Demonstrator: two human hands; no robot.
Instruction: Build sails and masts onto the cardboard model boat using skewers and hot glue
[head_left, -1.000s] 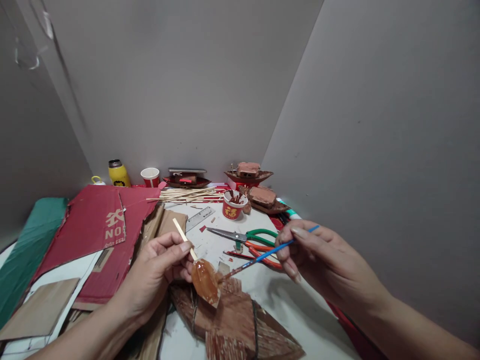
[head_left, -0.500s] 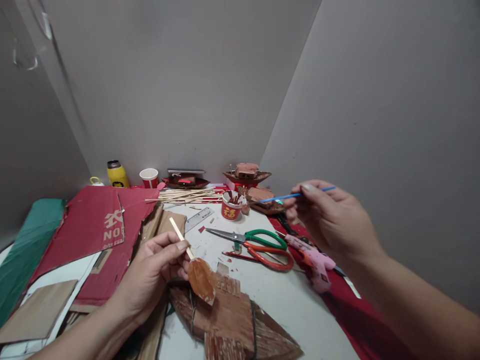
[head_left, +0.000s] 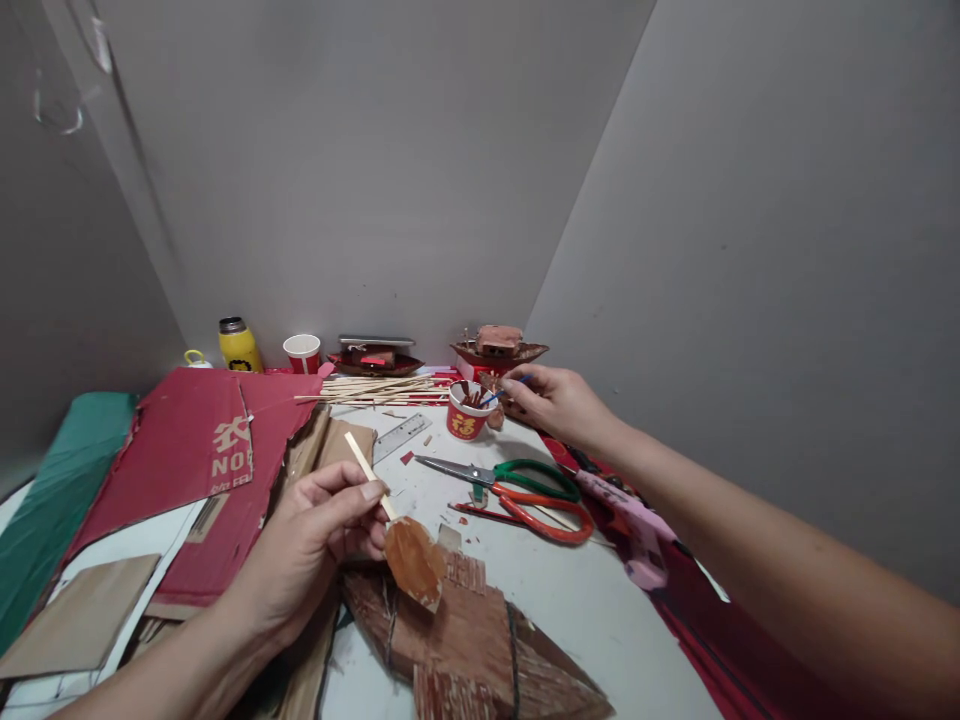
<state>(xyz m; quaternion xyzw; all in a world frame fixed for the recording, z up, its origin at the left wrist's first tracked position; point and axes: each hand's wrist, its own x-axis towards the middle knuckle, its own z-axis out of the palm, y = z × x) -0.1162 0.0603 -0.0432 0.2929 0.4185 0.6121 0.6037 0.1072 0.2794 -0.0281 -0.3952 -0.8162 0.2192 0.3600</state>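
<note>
My left hand (head_left: 334,520) is closed on a pale wooden stick (head_left: 361,462) with a rounded brown-painted piece (head_left: 414,562) at its lower end. That piece hangs over a brown model boat (head_left: 472,640) lying on the white board. Farther off, my right hand (head_left: 559,400) pinches a thin blue paintbrush (head_left: 519,382), whose tip reaches into a red paper cup (head_left: 466,422). Dark brown paint streaks the inside of the cup. Behind the right hand another small brown boat is mostly hidden.
Scissors (head_left: 517,485) with green and orange handles lie mid-board, near a ruler (head_left: 401,436) and a pink glue gun (head_left: 634,525). Thin wooden sticks (head_left: 382,390), model boats (head_left: 499,345), a white-rimmed cup (head_left: 302,352) and a yellow bottle (head_left: 238,347) stand behind. Red cardboard (head_left: 180,430) covers the left.
My right hand has moved left and away from me, bringing the paintbrush from the air beside the boats down into the red cup. The left hand keeps its hold on the stick.
</note>
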